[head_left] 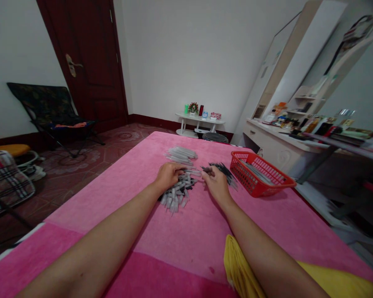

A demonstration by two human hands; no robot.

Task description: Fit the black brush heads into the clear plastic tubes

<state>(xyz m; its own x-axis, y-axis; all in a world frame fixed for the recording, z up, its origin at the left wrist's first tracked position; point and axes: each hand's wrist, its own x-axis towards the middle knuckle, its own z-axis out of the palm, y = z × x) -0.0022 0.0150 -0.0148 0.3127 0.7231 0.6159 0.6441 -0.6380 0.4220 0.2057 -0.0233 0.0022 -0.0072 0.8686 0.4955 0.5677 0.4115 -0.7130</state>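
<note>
My left hand (168,174) rests closed over a heap of small grey pen caps (175,194) on the pink cloth (180,236). Its fingers pinch a thin grey pen part (193,171) that reaches across to my right hand (215,181). My right hand is closed on the other end of that part, beside a pile of thin black pen pieces (224,170). A bundle of clear grey pen tubes (180,155) lies just beyond both hands.
A red plastic basket (261,174) holding grey pieces stands to the right of my hands. Yellow fabric (329,281) lies at the near right. A dresser (279,145), a small white table (199,122), a folding chair (49,116) and a dark door (90,62) ring the room.
</note>
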